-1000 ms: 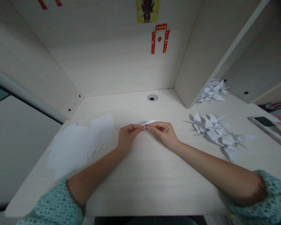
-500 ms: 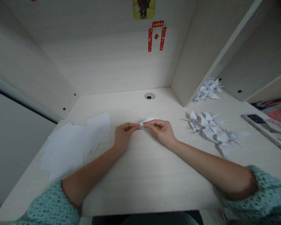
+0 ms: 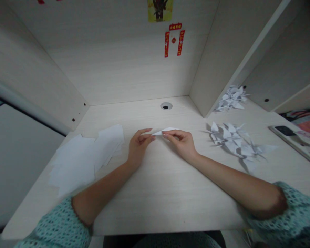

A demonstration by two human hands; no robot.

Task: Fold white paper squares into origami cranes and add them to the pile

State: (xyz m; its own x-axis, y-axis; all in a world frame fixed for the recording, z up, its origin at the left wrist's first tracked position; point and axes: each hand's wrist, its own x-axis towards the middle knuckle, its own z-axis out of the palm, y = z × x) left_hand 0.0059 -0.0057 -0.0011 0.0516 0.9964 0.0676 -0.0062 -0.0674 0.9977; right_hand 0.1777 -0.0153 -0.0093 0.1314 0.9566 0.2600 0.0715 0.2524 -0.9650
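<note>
A small folded piece of white paper [image 3: 158, 133], narrow and pointed, is between my hands above the middle of the desk. My right hand [image 3: 181, 141] pinches it between thumb and fingers, and part of the paper shows behind those fingers. At its left tip is my left hand [image 3: 139, 144], the thumb and a bent finger closed on the point while one finger stretches out above. Several folded white paper cranes [image 3: 234, 141] lie in a cluster to the right of my right hand.
Loose sheets of white paper [image 3: 74, 162] spread over the desk's left side. More folded paper pieces [image 3: 232, 99] are heaped beyond the upright panel [image 3: 222, 51]. A phone [image 3: 294, 141] lies at the right. A round cable hole [image 3: 166, 106] sits near the back wall.
My hands have moved slightly apart, and more of the folded paper shows between them. A finger of my left hand has lifted and straightened. The view has shifted slightly.
</note>
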